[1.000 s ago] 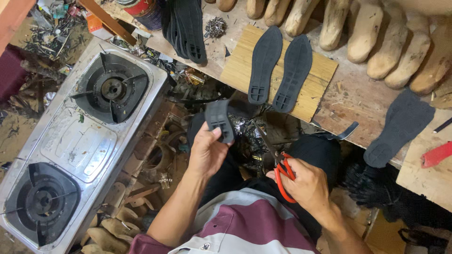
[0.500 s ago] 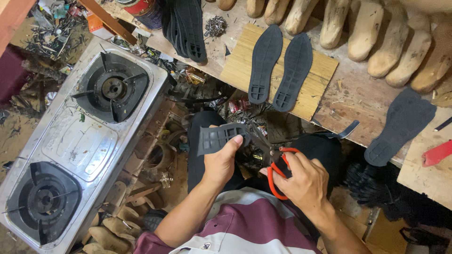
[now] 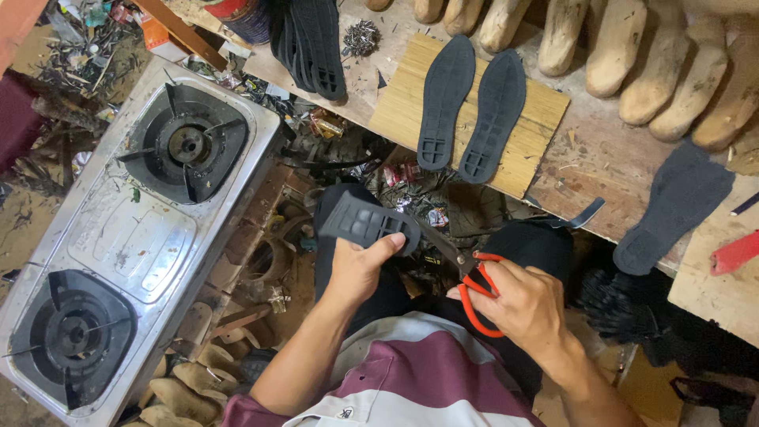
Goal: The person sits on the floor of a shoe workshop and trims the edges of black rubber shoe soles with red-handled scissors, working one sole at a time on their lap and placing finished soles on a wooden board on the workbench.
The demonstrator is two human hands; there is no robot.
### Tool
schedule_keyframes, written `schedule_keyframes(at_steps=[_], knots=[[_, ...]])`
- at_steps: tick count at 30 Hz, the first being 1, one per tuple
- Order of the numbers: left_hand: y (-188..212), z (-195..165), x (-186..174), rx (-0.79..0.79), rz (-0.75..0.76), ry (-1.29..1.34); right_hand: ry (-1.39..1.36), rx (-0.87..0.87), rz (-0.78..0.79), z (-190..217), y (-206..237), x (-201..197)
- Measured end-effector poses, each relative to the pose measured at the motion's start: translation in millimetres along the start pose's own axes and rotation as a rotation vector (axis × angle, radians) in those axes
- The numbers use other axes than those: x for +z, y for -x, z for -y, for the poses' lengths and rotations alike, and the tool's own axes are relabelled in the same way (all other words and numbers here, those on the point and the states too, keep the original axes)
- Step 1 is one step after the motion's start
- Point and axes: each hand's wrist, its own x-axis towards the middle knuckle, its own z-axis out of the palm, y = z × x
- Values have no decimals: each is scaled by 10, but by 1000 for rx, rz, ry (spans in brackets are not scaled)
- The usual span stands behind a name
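Stove: silver two-burner gas stove (image 3: 134, 237) at nine o'clock, its right edge close to the left forearm; little open room between.
Left hand: left hand (image 3: 357, 269) at centre, thumb up, fingers closed on a black ribbed rubber sole piece (image 3: 368, 224).
Right hand: right hand (image 3: 526, 304) at four o'clock, fingers curled through orange-handled scissors (image 3: 474, 286), blades at the piece's right edge.
Board: two black soles (image 3: 473, 115) on a bamboo board (image 3: 545, 134) at one o'clock.

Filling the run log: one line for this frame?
left hand: holds black sole piece | right hand: red-handled scissors, blades at piece | paired black soles on bench board
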Motion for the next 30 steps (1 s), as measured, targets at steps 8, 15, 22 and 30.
schedule_keyframes(at_steps=[8,15,22,30], knots=[[13,-53,31,-1,-34,-77,56,86,-24,70,-62,-2],[65,-43,117,45,20,-133,70,104,-2,84,-94,16],[22,-100,19,-12,102,-100,33,54,-8,39,-51,-24],[40,-85,20,-1,98,-79,13,75,5,30,-33,-14]])
